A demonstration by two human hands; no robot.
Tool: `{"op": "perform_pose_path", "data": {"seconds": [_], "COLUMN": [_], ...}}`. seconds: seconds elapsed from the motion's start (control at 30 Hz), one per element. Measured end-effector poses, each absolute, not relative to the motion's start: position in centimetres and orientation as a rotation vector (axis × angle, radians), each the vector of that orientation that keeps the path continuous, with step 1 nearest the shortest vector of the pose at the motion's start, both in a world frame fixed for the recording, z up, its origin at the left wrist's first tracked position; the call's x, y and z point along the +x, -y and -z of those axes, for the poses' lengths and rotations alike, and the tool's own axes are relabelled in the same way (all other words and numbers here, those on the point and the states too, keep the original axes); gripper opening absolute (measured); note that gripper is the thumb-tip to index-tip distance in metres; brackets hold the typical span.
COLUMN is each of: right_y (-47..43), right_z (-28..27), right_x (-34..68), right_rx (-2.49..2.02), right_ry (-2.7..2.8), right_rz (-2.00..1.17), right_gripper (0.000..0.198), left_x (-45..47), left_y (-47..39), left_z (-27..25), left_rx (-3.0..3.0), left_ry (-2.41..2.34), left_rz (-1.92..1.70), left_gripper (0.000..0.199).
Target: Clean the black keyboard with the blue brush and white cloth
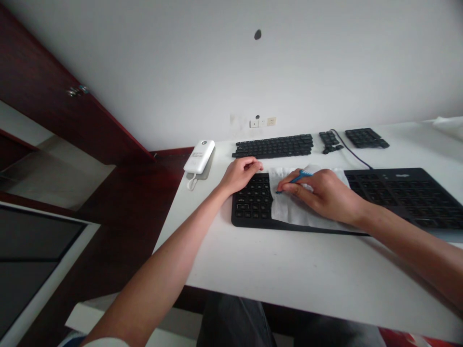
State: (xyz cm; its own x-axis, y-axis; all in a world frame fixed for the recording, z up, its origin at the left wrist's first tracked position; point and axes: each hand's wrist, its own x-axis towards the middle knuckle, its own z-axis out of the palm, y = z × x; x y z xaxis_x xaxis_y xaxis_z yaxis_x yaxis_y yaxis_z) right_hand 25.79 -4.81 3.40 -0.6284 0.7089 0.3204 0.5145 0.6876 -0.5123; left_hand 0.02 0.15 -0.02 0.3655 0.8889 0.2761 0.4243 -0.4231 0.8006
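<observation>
A black keyboard base (253,223) with its keycaps off lies on the white table, small switches showing in rows. Spread over its middle is a white tissue (289,212). My right hand (318,193) is closed around a thin blue brush (302,176), whose dark bristle end meets the tissue near its left edge. At the base's upper left corner rests my left hand (240,174), fingers curled in, with nothing visible in them. Behind the base lie black keycaps (273,145) set out in rows, with smaller groups of keycaps (365,138) to the right.
A white power bank (200,156) with a short cable loop lies at the table's left edge. The keyboard's black cable (352,152) runs between keycap groups. Wall sockets (263,123) sit behind the table (253,265). Left of it stands a dark red door (72,82).
</observation>
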Motion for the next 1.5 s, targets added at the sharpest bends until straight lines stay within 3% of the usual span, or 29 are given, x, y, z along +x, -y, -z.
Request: {"op": "perform_pose_path", "data": {"seconds": [0.3, 0.97, 1.5], "right_y": [4.78, 5.10, 4.95], "right_z": [-3.18, -3.82, -3.45], "right_x": [25.58, 25.52, 25.66], "right_rx": [-0.875, -0.922, -1.011], "right_ry": [2.419, 2.523, 2.403], "right_rz": [-0.642, -0.618, -0.446], "right_gripper": [0.035, 0.033, 0.039], "left_x": [0.01, -0.05, -0.05], "left_y": [-0.03, -0.10, -0.10], "left_z": [-0.11, -0.03, -0.11], "left_rx": [1.992, 2.013, 2.019], "left_ry": [-1.148, -1.141, -1.160], "left_rz": [-0.950, -0.947, -0.944], "left_gripper": [0.035, 0.037, 0.036]}}
